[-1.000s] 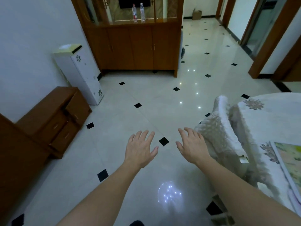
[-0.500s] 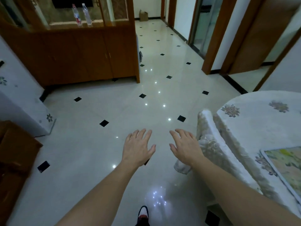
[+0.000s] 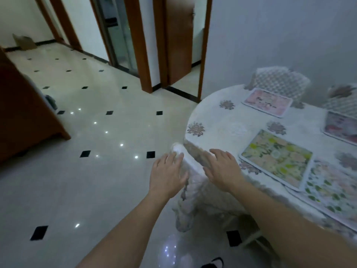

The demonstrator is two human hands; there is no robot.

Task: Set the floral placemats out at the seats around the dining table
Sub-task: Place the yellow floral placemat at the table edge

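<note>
Left hand flat and empty over chair back; right hand likewise spread, holding nothing. Floral placemats lying on bench rightward. Better to lift the overlapped nearest mat by its edge.

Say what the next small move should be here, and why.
Probably reach the right hand to the yellow-green placemat, which overlaps the leafy placemat at the near edge. Both hands are empty, and the left hand hovers over the covered chair back.
</note>
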